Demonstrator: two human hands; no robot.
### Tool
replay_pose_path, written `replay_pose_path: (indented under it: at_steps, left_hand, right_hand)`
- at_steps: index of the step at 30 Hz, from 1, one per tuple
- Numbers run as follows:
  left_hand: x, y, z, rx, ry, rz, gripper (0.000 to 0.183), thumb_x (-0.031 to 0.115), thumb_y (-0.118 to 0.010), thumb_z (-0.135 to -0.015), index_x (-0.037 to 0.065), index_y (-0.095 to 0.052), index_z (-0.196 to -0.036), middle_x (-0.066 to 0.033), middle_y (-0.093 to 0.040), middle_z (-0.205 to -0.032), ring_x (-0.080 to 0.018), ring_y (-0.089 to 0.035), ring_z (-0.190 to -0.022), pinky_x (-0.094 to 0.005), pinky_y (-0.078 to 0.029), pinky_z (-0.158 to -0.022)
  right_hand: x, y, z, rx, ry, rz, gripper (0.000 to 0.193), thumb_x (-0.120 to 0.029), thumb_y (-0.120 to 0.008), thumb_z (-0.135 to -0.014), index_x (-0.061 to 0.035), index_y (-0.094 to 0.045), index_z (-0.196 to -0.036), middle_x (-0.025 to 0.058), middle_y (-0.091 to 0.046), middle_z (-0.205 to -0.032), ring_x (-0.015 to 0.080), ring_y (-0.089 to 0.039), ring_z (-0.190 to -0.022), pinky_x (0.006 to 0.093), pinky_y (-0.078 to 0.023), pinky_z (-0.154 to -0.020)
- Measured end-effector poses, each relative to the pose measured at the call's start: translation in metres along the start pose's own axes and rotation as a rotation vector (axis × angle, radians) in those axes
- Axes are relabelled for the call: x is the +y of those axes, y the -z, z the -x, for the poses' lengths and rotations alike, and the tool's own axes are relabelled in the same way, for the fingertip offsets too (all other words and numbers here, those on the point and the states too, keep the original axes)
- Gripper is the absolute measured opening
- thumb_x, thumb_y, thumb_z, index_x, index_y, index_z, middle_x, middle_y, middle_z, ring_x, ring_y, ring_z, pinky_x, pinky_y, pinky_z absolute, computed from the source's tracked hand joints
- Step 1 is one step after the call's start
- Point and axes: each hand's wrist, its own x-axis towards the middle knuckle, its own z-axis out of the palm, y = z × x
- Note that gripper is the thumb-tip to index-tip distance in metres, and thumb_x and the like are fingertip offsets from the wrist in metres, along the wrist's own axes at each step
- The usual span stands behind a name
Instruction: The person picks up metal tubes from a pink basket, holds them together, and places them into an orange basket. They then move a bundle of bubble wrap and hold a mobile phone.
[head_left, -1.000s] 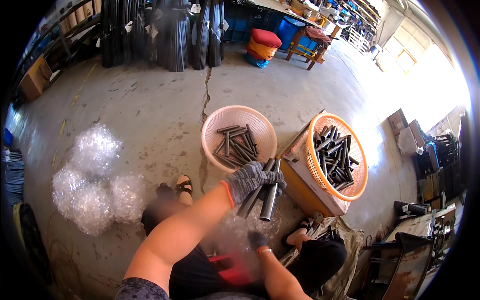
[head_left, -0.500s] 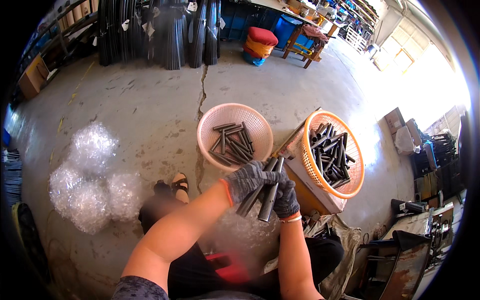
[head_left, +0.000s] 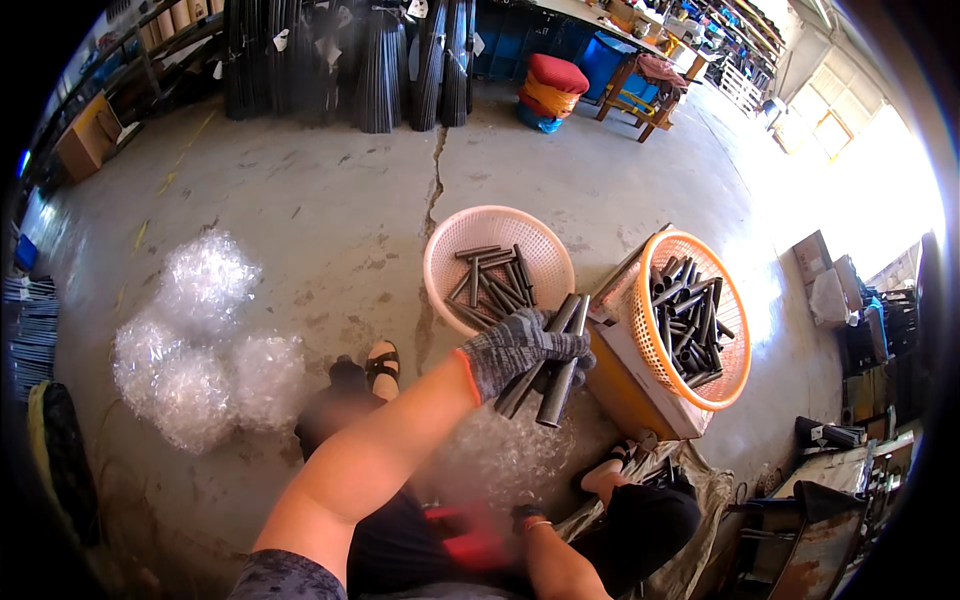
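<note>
My left hand [head_left: 512, 350], in a grey knit glove, is closed around a few dark metal tubes [head_left: 553, 398], which slant side by side above the floor. The near end of one tube is rounded and hollow-looking. My right hand [head_left: 527, 513] is low by my lap, away from the tubes; only a small dark part of its glove shows past the wrist, and its fingers are hidden. Just beyond my left hand stands a pink plastic basket [head_left: 447, 285] with several similar tubes in it. To its right, an orange-rimmed basket [head_left: 741, 355] holds many more.
The orange-rimmed basket rests tilted on a cardboard box [head_left: 640, 385]. Clear plastic wrap is bunched in balls [head_left: 200, 350] on the floor at left, with more between my legs [head_left: 505, 450]. A cloth sack [head_left: 700, 520] lies at my right. A padded stool [head_left: 552, 90] stands farther off.
My right hand has let go of the tubes and dropped toward my lap. My left hand keeps hold of them. The whole view has shifted, so things appear farther right.
</note>
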Motion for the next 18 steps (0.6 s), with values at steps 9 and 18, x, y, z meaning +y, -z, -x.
replay_pose_path:
  at_steps: [9, 18]
  left_hand:
    - [-0.018, 0.010, 0.001, 0.029, -0.007, -0.120, 0.029, 0.019, -0.069, -0.080, -0.001, -0.060, -0.099, -0.0091, -0.065, -0.081, -0.0165, -0.064, -0.075, -0.0274, -0.052, -0.070]
    - [-0.027, 0.010, -0.005, -0.025, 0.022, -0.128, 0.030, 0.023, -0.070, -0.078, -0.001, -0.061, -0.094, -0.0094, -0.065, -0.083, -0.0159, -0.062, -0.073, -0.0266, -0.050, -0.068]
  right_hand:
    - [0.010, 0.358, 0.126, 1.188, 0.545, -1.729, 0.037, -0.028, -0.052, -0.092, -0.0036, -0.050, -0.120, 0.0064, -0.055, -0.111, 0.0157, -0.054, -0.098, 0.0279, -0.045, -0.083]
    - [0.009, 0.335, 0.058, 1.199, 0.509, -1.795, 0.024, -0.020, -0.053, -0.090, -0.0014, -0.056, -0.105, 0.0099, -0.061, -0.097, 0.0256, -0.060, -0.085, 0.0346, -0.049, -0.076]
